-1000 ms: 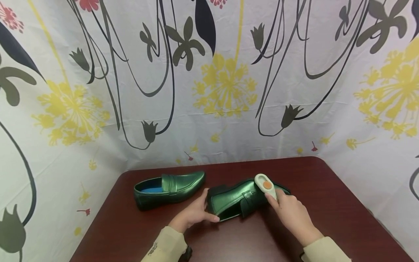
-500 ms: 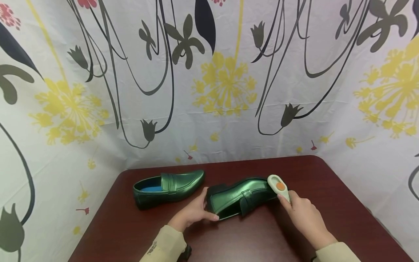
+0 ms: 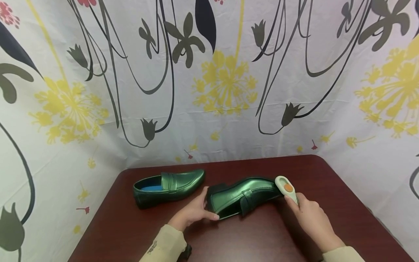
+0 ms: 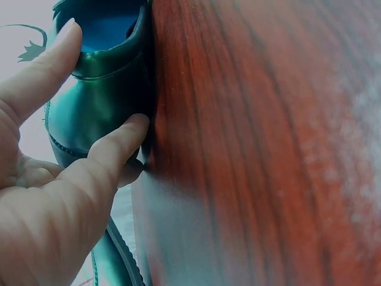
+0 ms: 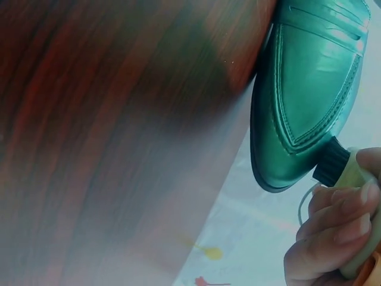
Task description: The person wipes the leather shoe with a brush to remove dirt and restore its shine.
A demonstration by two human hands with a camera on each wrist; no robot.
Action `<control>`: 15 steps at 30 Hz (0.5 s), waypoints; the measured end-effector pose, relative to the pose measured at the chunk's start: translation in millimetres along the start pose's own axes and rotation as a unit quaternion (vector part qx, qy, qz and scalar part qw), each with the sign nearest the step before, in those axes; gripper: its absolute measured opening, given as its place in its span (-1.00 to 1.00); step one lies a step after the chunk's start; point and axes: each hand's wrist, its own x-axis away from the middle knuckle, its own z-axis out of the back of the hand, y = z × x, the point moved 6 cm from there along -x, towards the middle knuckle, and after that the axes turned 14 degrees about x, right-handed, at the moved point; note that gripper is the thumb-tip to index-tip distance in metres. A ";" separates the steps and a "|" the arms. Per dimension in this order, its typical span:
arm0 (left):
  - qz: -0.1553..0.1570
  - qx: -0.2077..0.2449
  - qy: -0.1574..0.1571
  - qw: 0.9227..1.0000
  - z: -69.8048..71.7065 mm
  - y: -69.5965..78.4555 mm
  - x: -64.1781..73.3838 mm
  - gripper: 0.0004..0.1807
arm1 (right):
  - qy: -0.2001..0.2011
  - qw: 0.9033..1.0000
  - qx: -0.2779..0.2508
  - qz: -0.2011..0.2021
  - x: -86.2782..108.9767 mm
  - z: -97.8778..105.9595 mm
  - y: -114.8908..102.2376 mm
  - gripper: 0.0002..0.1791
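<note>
A metallic green loafer (image 3: 229,200) lies tilted on its side, heel to the left and toe to the right. My left hand (image 3: 193,214) grips it by the heel; in the left wrist view the thumb lies at the opening's rim and the fingers (image 4: 122,140) spread round the heel. My right hand (image 3: 312,220) holds a small pale green brush (image 3: 288,188) with an orange spot. In the right wrist view its dark bristles (image 5: 331,162) meet the edge of the loafer's toe.
A matching green loafer (image 3: 183,186) with a blue insole stands upright at the back left of the dark red wooden table (image 3: 330,193). Flower-printed white fabric (image 3: 229,138) hangs behind the table and along both sides.
My right hand has moved the brush rightward along the loafer, from the upper front to the toe tip. The left hand has kept its hold on the heel.
</note>
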 end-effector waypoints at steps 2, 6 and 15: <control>0.002 -0.001 0.001 1.000 0.5 -0.6 -0.7 0.36 | -0.008 1.000 -0.002 -0.005 -0.4 -1.4 3.7 -0.26; 0.005 -0.004 0.003 1.000 1.0 -1.7 -1.7 0.37 | -0.020 1.000 -0.009 -0.015 -0.6 -4.1 12.4 -0.21; 0.012 -0.005 0.010 1.000 0.1 0.4 1.5 0.37 | -0.014 0.999 -0.017 -0.025 2.8 -6.0 23.9 -0.27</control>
